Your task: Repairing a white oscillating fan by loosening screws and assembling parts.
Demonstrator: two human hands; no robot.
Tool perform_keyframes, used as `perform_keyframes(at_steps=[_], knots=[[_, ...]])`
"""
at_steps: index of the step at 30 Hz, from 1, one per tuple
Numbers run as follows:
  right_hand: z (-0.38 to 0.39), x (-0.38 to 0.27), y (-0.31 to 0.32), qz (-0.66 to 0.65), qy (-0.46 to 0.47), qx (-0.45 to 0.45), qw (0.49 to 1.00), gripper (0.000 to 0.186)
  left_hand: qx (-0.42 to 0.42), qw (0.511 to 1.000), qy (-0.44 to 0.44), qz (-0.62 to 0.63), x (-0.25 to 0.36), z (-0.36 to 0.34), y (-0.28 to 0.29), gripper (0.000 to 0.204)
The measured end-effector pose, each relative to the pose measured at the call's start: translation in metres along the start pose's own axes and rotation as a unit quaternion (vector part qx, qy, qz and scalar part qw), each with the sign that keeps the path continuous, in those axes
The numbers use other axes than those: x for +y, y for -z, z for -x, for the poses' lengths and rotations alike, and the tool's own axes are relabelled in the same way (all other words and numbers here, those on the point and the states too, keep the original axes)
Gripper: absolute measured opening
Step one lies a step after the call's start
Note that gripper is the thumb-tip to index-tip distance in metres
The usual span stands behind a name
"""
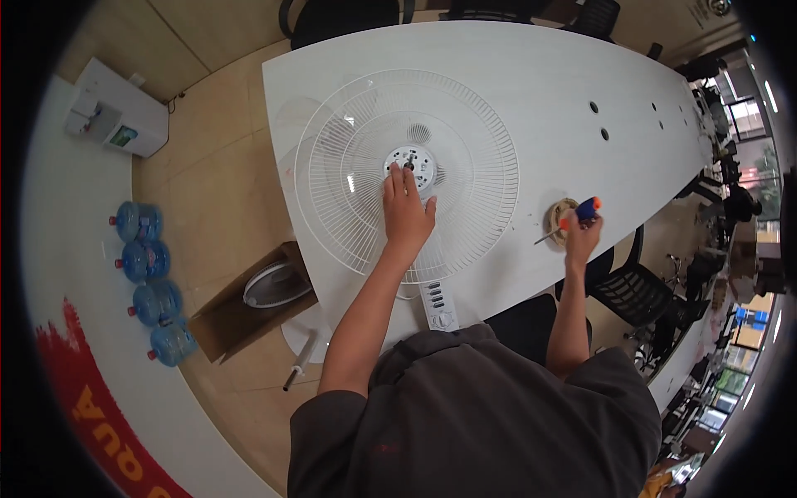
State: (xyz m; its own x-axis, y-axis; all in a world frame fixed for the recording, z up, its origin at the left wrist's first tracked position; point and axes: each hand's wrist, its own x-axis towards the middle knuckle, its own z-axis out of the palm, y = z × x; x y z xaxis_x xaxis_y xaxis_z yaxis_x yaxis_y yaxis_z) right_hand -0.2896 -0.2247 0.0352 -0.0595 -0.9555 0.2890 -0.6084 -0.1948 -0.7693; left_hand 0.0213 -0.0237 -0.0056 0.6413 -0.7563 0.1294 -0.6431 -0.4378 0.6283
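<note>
- White wire of a round fan grille [498, 199] spreads across the frame's upper centre, lying over the table.
- Left hand [408, 212]: at the grille's middle, fingertips on the pale round hub plate [425, 172], thumb apart from the fingers, nothing clasped.
- Right hand [583, 241]: right of centre, fingers closed round the blue-and-orange handle of a screwdriver [589, 209]; shaft slants to lower left.
- Tan round item [551, 217] just behind that hand, kind unclear.
- Control panel [437, 303] with a row of dark buttons and a knob, below the grille, near frame centre.
- White table [564, 100] under all this.
- Open cardboard box [217, 328], lower left, oval grey-white piece [276, 284] inside.
- Four blue water bottles [145, 260] in a line, far left.
</note>
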Motion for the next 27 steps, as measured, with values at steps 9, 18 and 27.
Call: perform_keyframes(at_steps=[9, 18, 27], knots=[[0.005, -0.23, -0.048, -0.291, 0.098, -0.254, 0.917, 0.059, -0.007, 1.0, 0.018, 0.005, 0.007, 0.002, 0.009, 0.077], [0.014, -0.271, -0.152, -0.225, 0.197, -0.372, 0.878, 0.048, -0.016, 0.999, 0.041, 0.024, 0.018, 0.0, 0.021, 0.078], [0.021, -0.254, -0.18, -0.149, 0.24, -0.424, 0.861, 0.045, -0.008, 0.998, 0.047, 0.043, 0.02, -0.002, 0.024, 0.079]])
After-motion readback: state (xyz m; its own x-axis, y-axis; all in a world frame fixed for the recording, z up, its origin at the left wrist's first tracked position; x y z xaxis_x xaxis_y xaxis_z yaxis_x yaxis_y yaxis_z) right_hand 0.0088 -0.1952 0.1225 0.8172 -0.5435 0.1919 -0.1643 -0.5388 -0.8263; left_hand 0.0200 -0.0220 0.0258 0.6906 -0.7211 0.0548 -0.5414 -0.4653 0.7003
